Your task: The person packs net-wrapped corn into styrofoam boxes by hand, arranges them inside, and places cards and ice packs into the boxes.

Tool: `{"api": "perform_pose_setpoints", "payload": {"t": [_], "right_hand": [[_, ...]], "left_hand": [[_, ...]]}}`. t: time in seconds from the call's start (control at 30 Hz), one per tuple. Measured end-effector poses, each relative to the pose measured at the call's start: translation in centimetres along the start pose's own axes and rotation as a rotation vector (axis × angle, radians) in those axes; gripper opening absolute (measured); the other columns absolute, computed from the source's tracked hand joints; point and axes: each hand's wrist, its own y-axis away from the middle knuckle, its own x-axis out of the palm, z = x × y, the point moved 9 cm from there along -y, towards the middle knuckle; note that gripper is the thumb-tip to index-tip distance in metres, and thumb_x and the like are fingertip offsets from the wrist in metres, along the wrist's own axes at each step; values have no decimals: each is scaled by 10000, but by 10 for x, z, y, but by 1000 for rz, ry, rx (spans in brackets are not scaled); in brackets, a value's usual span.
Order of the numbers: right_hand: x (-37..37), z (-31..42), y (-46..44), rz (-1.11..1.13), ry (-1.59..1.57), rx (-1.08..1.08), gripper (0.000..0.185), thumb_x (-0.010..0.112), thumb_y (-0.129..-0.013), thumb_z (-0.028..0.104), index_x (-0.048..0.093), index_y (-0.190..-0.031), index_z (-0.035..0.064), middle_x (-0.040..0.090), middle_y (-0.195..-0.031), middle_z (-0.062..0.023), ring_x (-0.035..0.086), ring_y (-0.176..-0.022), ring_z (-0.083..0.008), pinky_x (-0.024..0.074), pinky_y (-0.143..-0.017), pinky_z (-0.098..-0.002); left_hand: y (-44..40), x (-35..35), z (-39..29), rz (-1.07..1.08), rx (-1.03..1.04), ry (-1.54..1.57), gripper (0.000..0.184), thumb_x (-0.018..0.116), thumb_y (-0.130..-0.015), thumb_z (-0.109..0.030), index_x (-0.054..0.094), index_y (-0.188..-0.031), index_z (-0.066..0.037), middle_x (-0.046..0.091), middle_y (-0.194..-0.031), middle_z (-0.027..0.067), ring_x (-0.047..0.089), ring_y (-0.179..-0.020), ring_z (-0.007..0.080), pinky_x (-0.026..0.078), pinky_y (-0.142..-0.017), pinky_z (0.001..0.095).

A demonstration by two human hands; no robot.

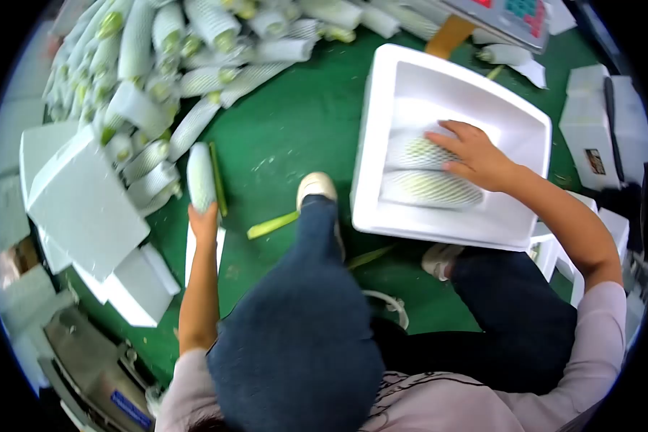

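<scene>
My left hand [204, 220] is closed round the lower end of a pale, net-wrapped vegetable [201, 173] above the green floor. A white foam box [453, 241] stands open at the right. Inside it lie two net-wrapped vegetables, an upper one [419, 153] and a lower one [432, 189], side by side. My right hand [479, 157] reaches into the box over them, fingers spread, its fingertips at the upper one's right end. Whether those fingertips press on the netting cannot be made out.
Many net-wrapped vegetables [140, 43] are heaped at the upper left. White foam pieces [86, 205] lie below them. Green leaf strips [272, 225] lie on the floor [281, 137]. A scale [507, 21] is at the top right, with a white box [585, 129] below it.
</scene>
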Motion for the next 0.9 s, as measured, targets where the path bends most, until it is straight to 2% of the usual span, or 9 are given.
{"api": "perform_pose_setpoints", "payload": {"t": [0.07, 0.17, 0.23, 0.33, 0.43, 0.53, 0.6, 0.73, 0.9], "right_hand": [[-32, 14, 5, -184, -38, -11, 476, 652, -936, 240, 560, -1391, 132, 501, -1420, -206, 459, -1323, -354, 375, -1094, -437], [-54, 64, -13, -53, -746, 80, 415, 690, -920, 180, 622, -1319, 90, 569, -1361, -141, 513, -1294, -249, 431, -1040, -402], [-64, 130, -32, -150, -1136, -129, 811, 801, -807, 300, 404, -1463, 33, 524, -1389, -102, 545, -1222, -221, 440, -1020, -386], [-88, 146, -25, -157, -1357, -223, 1096, 843, -742, 444, 202, -1539, 50, 492, -1415, -138, 521, -1267, -234, 423, -1052, -397], [-116, 39, 27, -386, -871, -133, 1020, 847, -733, 351, 266, -1511, 40, 483, -1426, -166, 506, -1298, -253, 398, -1096, -424], [-101, -22, 57, -561, -339, 247, 923, 819, -694, 90, 358, -1491, 29, 440, -1487, -171, 461, -1354, -292, 345, -1145, -420], [-74, 15, 28, -524, 26, 152, 991, 755, -675, -81, 296, -1544, 48, 318, -1589, -177, 304, -1474, -340, 234, -1209, -391], [-3, 24, 1, -160, 151, 14, 767, 745, -790, 116, 425, -1484, 58, 259, -1622, -163, 207, -1513, -345, 195, -1216, -471], [-40, 27, 4, -143, -173, 21, 559, 700, -814, 73, 556, -1354, 57, 419, -1522, -175, 360, -1433, -362, 301, -1159, -470]], "left_hand": [[74, 14, -63, 136, -301, 374, 628, 731, -862, -280, 472, -1360, 1, 626, -1199, 150, 637, -1031, 270, 510, -884, 403], [142, 32, -160, 460, -51, 419, 722, 790, -803, -332, 465, -1362, -10, 609, -1218, 146, 605, -1111, 226, 512, -907, 365], [191, 63, -272, 884, 331, 357, 879, 828, -760, -382, 411, -1446, -22, 592, -1288, 155, 562, -1212, 266, 432, -1043, 413], [214, 99, -369, 1192, 608, 682, 832, 413, -994, -634, 278, -1530, -13, 526, -1383, 196, 504, -1281, 261, 355, -1104, 408], [63, 99, -315, 410, 589, 346, 391, 530, -1026, -292, 559, -1281, 3, 667, -1156, 126, 606, -1113, 219, 454, -997, 358], [-83, 67, -218, -215, 590, -250, 646, 688, -816, -204, 469, -1376, 32, 524, -1353, 246, 528, -1229, 408, 434, -1044, 444], [-152, 65, -165, -219, 559, -495, 822, 728, -766, -215, 360, -1457, 36, 468, -1425, 229, 450, -1304, 423, 398, -1095, 467], [-163, 62, -160, -138, 463, -1111, 814, 794, -707, -312, 457, -1405, -62, 566, -1262, 157, 542, -1184, 335, 460, -982, 501], [-128, 73, -105, 146, 152, -431, 665, 725, -791, -412, 536, -1310, -42, 632, -1156, 177, 650, -1004, 329, 542, -803, 485]]}}
